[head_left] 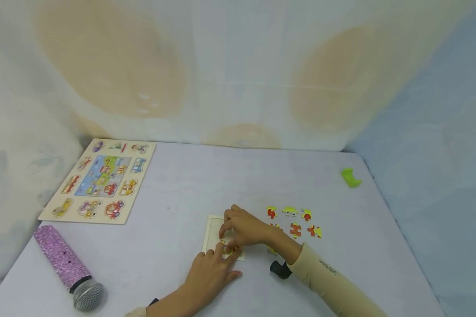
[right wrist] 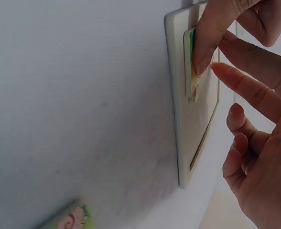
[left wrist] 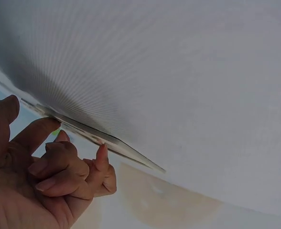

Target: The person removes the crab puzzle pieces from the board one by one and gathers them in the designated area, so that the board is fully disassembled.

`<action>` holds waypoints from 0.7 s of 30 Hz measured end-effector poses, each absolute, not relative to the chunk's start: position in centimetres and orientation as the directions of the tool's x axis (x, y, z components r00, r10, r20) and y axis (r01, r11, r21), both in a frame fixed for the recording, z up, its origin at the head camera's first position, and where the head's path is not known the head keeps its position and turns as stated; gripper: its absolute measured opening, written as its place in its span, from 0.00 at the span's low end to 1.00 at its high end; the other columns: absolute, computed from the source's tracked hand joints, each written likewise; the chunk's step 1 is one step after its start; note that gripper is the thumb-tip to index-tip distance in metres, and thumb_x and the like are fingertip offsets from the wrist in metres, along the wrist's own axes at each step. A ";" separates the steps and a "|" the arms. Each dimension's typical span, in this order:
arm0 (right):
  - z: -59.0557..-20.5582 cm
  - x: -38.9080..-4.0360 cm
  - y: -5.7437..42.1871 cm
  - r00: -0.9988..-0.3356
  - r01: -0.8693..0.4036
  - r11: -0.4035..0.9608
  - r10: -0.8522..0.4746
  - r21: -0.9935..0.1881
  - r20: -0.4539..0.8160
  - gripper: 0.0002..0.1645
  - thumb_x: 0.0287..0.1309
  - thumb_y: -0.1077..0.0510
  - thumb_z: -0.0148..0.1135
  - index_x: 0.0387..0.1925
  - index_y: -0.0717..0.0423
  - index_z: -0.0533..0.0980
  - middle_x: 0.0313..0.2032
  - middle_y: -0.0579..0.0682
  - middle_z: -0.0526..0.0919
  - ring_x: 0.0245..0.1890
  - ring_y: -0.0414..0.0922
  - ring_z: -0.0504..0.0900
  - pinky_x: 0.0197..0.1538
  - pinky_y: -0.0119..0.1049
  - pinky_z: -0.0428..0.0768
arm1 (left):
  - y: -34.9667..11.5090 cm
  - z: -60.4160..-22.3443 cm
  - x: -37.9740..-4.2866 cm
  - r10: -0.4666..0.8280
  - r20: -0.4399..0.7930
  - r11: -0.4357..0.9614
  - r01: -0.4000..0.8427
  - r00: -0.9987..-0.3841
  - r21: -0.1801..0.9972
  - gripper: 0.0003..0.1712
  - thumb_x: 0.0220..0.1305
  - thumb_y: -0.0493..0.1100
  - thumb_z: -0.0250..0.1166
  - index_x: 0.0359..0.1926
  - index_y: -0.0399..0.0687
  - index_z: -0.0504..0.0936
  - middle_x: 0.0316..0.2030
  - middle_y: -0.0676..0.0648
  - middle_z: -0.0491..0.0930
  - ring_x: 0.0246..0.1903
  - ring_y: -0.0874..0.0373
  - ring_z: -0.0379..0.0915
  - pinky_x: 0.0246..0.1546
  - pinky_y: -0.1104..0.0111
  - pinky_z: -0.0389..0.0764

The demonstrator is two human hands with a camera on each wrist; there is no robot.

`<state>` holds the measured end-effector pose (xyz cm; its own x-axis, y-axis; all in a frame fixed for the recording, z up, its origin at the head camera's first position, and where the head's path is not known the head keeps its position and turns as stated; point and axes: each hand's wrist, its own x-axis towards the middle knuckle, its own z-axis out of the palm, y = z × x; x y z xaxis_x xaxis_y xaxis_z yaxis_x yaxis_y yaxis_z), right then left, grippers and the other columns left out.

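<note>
In the head view a small pale wooden puzzle tray (head_left: 211,235) lies flat at the middle front. My left hand (head_left: 207,273) reaches in from the front, its index and middle fingertips down on colourful puzzle pieces (right wrist: 190,62) in the tray's near part. From the right comes my right hand (head_left: 246,225), bent over the same corner, thumb and a finger pinching at a puzzle piece there. The hands partly hide these pieces. Fingertips (left wrist: 102,155) touch the tray's edge in the left wrist view. Past the right wrist, several loose red and yellow puzzle pieces (head_left: 295,230) lie spread out.
A large wooden vehicle puzzle board (head_left: 131,207) lies at the back left. In front of it is a pink glittery microphone (head_left: 63,259). A green curved piece (head_left: 351,178) sits at the back right. Cloth walls (head_left: 238,79) rise behind and beside the table.
</note>
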<state>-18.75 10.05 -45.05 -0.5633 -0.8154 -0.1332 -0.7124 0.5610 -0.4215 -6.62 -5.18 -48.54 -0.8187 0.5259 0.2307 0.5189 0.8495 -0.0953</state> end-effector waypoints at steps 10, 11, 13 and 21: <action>-45.0 -19.0 8.4 -0.489 -0.751 0.538 -0.843 -0.384 -0.223 0.12 0.45 0.50 0.78 0.27 0.47 0.81 0.31 0.38 0.70 0.36 0.36 0.62 0.40 0.24 0.62 | -4.9 -48.8 -6.5 0.525 0.247 0.851 0.512 -0.814 -0.121 0.29 0.62 0.71 0.57 0.57 0.66 0.82 0.36 0.50 0.73 0.20 0.59 0.64 0.20 0.70 0.58; -44.9 -19.2 8.3 -0.474 -0.755 0.525 -0.851 -0.393 -0.228 0.12 0.45 0.51 0.78 0.26 0.47 0.81 0.30 0.39 0.71 0.36 0.36 0.62 0.40 0.24 0.62 | -4.8 -48.8 -6.6 0.527 0.247 0.850 0.510 -0.813 -0.133 0.29 0.62 0.71 0.57 0.58 0.67 0.82 0.37 0.49 0.74 0.19 0.59 0.63 0.20 0.70 0.58; -44.8 -19.5 8.2 -0.438 -0.764 0.495 -0.869 -0.414 -0.231 0.10 0.45 0.53 0.78 0.25 0.48 0.82 0.31 0.40 0.73 0.35 0.36 0.62 0.39 0.24 0.62 | -4.8 -48.7 -6.6 0.531 0.248 0.847 0.507 -0.810 -0.159 0.30 0.62 0.71 0.57 0.59 0.68 0.82 0.37 0.49 0.74 0.19 0.59 0.61 0.21 0.70 0.56; -44.3 -20.5 8.7 -0.434 -0.730 0.501 -0.865 -0.465 -0.251 0.06 0.49 0.51 0.77 0.29 0.48 0.89 0.34 0.38 0.75 0.37 0.35 0.63 0.40 0.24 0.63 | -4.8 -48.3 -6.8 0.535 0.227 0.844 0.503 -0.814 -0.186 0.30 0.60 0.71 0.58 0.59 0.69 0.82 0.39 0.49 0.75 0.19 0.59 0.62 0.22 0.70 0.57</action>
